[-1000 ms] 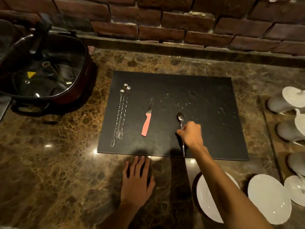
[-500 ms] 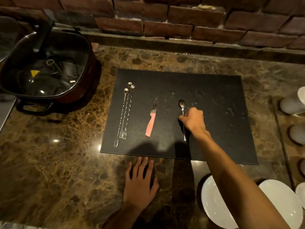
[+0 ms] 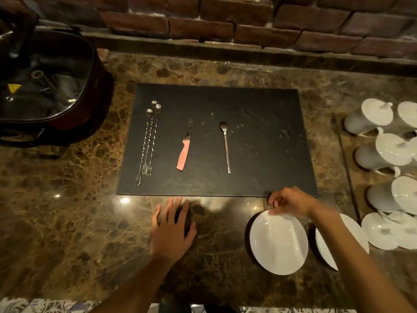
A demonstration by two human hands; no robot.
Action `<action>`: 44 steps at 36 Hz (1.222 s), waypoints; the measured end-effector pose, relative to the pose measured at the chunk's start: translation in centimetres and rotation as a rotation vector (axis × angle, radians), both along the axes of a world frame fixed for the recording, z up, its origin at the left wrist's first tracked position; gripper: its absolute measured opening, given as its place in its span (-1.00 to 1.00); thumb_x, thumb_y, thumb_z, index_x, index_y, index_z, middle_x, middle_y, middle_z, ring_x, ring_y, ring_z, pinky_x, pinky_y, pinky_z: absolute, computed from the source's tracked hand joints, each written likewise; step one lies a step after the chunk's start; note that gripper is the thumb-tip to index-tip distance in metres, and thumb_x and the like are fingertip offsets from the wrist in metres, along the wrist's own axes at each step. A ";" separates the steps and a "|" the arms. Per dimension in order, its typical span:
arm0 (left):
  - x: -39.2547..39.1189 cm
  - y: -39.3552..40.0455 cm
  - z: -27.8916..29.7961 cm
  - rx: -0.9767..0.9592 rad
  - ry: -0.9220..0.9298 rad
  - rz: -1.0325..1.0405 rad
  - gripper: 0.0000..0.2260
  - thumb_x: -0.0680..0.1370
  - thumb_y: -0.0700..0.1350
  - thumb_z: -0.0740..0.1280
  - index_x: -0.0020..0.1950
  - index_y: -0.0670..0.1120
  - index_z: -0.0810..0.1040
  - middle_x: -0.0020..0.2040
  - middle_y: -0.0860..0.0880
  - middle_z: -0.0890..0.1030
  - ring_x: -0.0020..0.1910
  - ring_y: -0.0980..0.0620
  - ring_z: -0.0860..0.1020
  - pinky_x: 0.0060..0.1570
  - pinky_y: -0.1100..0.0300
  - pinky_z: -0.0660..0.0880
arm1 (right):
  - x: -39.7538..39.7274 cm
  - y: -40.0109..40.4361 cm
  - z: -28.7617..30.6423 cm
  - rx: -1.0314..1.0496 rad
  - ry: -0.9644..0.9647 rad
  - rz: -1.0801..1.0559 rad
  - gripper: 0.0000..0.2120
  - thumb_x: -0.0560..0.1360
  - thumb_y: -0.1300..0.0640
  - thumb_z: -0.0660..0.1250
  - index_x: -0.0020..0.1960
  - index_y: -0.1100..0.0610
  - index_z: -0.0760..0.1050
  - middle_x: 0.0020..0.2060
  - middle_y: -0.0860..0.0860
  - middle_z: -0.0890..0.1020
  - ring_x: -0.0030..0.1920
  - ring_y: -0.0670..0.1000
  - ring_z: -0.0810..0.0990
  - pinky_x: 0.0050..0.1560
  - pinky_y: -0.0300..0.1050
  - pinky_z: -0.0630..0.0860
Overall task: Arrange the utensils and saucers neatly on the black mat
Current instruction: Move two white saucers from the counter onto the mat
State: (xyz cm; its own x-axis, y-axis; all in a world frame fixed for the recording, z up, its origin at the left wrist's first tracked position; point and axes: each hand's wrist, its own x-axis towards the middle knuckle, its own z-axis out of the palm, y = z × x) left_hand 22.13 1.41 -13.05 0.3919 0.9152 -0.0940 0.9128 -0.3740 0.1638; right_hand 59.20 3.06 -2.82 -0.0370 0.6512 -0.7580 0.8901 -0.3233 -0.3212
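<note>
A black mat [image 3: 259,159] lies on the brown marble counter. On it, from left to right, rest three long twisted forks [image 3: 147,143], a knife with a pink handle [image 3: 184,150] and a spoon [image 3: 225,145], all pointing away from me. Two white saucers sit on the counter below the mat's right corner: one [image 3: 279,245] in full view, the other [image 3: 352,231] partly hidden behind my right forearm. My right hand [image 3: 291,201] hovers at the far rim of the nearer saucer, fingers curled and blurred, holding nothing. My left hand [image 3: 172,229] lies flat on the counter, fingers spread.
A dark pot with a glass lid [image 3: 45,86] stands at the far left. White cups [image 3: 379,154] and more white dishes [image 3: 383,229] crowd the right edge. A brick wall [image 3: 225,23] with a ledge runs along the back.
My right hand has let go of the spoon, which now lies on the mat, and has drawn back to the nearer saucer's rim. My left hand has stayed put.
</note>
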 end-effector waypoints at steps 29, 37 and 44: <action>0.3 0.0 0.9 -0.064 -0.016 0.012 -0.41 0.63 0.24 -0.04 0.48 -0.07 0.44 0.46 -0.14 0.50 0.51 -0.15 0.38 0.50 -0.18 0.21 | 5.2 7.5 -3.3 0.435 0.057 -0.979 -0.80 0.50 0.24 0.33 -0.26 0.32 0.55 -0.32 0.16 0.53 -0.26 0.12 0.51 -0.20 0.05 0.52; 0.3 0.0 1.0 -0.085 0.012 0.038 -0.43 0.53 0.20 0.18 0.48 -0.03 0.42 0.45 -0.12 0.49 0.52 -0.12 0.36 0.50 -0.17 0.24 | 5.9 14.1 -4.3 0.464 0.171 -1.388 -0.59 0.39 0.40 0.28 0.24 0.37 0.42 0.16 0.27 0.55 0.06 0.26 0.61 -0.17 0.14 0.66; 0.5 0.0 1.4 -0.095 0.044 0.027 -0.42 0.53 0.20 0.16 0.47 -0.05 0.45 0.46 -0.13 0.49 0.51 -0.15 0.38 0.50 -0.16 0.18 | 5.3 16.0 -4.2 0.549 0.155 -1.456 -0.63 0.46 0.33 0.33 0.26 0.32 0.40 0.23 0.22 0.50 0.14 0.19 0.57 -0.04 0.17 0.65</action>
State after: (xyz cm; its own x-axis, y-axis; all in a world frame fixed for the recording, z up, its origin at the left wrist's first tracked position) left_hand 22.61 1.40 -11.68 0.3609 0.9115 -0.1974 0.9294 -0.3341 0.1567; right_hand 64.47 19.08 -7.06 0.7950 0.3795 -0.4733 -0.1247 -0.6613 -0.7397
